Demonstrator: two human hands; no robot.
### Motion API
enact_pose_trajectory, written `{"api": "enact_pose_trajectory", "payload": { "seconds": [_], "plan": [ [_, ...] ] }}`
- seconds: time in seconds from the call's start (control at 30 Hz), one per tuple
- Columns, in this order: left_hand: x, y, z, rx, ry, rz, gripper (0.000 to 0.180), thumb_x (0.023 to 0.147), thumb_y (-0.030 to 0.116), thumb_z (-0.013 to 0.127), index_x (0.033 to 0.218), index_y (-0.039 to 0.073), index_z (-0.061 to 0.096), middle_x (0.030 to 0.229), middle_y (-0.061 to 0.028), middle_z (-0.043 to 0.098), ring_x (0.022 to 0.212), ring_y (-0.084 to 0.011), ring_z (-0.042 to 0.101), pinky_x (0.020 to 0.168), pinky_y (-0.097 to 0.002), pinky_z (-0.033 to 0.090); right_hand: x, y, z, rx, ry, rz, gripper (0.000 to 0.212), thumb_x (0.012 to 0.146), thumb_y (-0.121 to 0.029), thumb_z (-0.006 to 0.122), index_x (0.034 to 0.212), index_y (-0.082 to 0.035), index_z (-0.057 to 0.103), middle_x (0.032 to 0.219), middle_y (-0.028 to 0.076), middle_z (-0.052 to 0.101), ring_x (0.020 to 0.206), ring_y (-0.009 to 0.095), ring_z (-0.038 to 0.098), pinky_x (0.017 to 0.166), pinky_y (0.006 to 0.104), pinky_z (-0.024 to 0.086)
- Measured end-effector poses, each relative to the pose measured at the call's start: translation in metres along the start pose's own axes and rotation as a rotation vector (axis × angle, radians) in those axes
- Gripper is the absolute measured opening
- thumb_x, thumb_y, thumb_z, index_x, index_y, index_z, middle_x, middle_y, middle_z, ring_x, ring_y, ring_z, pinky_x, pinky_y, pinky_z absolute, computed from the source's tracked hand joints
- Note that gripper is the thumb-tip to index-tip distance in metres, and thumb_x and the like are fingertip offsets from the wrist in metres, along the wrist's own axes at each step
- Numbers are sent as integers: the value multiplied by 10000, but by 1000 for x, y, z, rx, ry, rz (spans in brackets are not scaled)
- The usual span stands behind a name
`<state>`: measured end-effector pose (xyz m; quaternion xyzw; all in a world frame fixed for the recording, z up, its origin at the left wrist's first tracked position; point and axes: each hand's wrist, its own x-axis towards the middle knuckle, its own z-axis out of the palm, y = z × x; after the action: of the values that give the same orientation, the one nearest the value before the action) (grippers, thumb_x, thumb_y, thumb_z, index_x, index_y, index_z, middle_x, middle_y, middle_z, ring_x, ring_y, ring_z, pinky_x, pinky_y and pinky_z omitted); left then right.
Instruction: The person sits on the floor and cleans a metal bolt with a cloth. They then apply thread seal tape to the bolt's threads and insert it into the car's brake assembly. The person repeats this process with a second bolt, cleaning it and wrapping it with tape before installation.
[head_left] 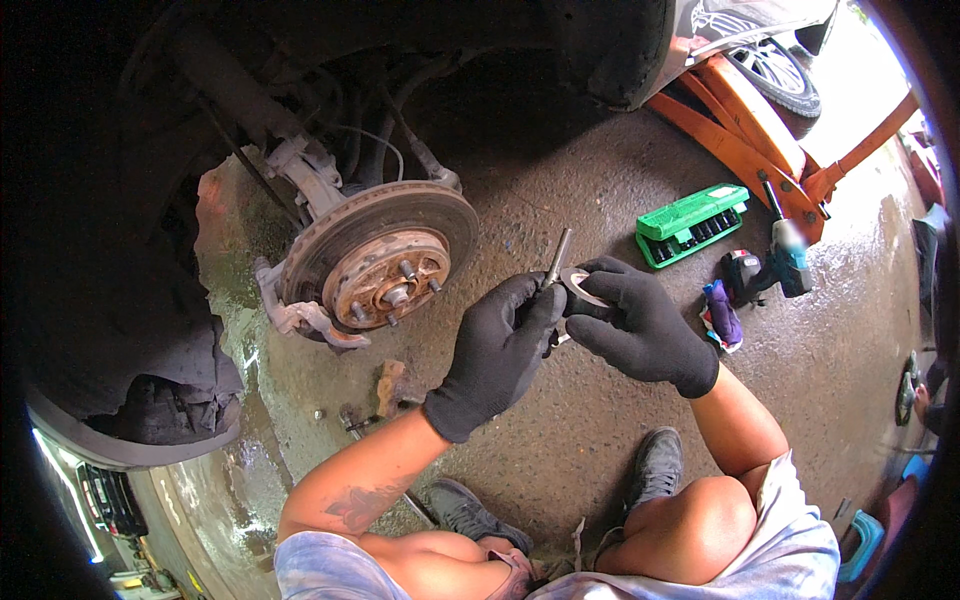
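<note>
Both my hands wear black gloves and meet in the middle of the view. My left hand (500, 350) grips a thin metal rod-like tool (557, 258) that points up and away. My right hand (640, 318) holds a flat grey metal part (583, 287), likely a brake pad, against that tool. To the left, a rusty brake disc with its wheel hub and studs (380, 262) stands bare inside the wheel arch of a raised car, about a hand's width from my left hand.
A green socket set case (692, 225) lies open on the wet concrete to the right, beside a cordless impact tool (785, 262) and a purple rag (722, 315). An orange jack (750, 135) sits behind. Small parts (388, 385) lie below the disc. My shoes (655, 465) rest near.
</note>
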<state>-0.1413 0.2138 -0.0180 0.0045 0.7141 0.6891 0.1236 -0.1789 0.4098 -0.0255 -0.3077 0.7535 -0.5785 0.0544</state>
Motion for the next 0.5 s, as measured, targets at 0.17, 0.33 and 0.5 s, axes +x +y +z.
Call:
{"api": "enact_pose_trajectory", "payload": {
  "seconds": [0.17,0.33,0.5],
  "plan": [
    [-3,2,1,-20,43,51,269,1039,270,522,1106,28,620,809,19,560,668,-41,488,583,-224,416,0,-7,-2,-17,-6,25,317,838,-233,735,1006,24,656,944,194,630,840,307,650,717,369,491],
    [-5,-4,-3,0,57,82,329,1039,282,518,1193,7,611,852,-5,595,677,-63,526,599,-243,460,0,-7,-1,-79,31,-1,343,830,-254,757,999,28,659,899,192,627,791,305,648,678,364,488],
    [-7,-8,-4,-125,52,126,337,1031,263,537,1236,-2,572,894,-24,593,705,-66,523,603,-247,458,-1,-4,-4,-112,15,11,393,815,-279,778,1023,36,668,908,196,629,778,303,647,671,361,491]
  ]
}}
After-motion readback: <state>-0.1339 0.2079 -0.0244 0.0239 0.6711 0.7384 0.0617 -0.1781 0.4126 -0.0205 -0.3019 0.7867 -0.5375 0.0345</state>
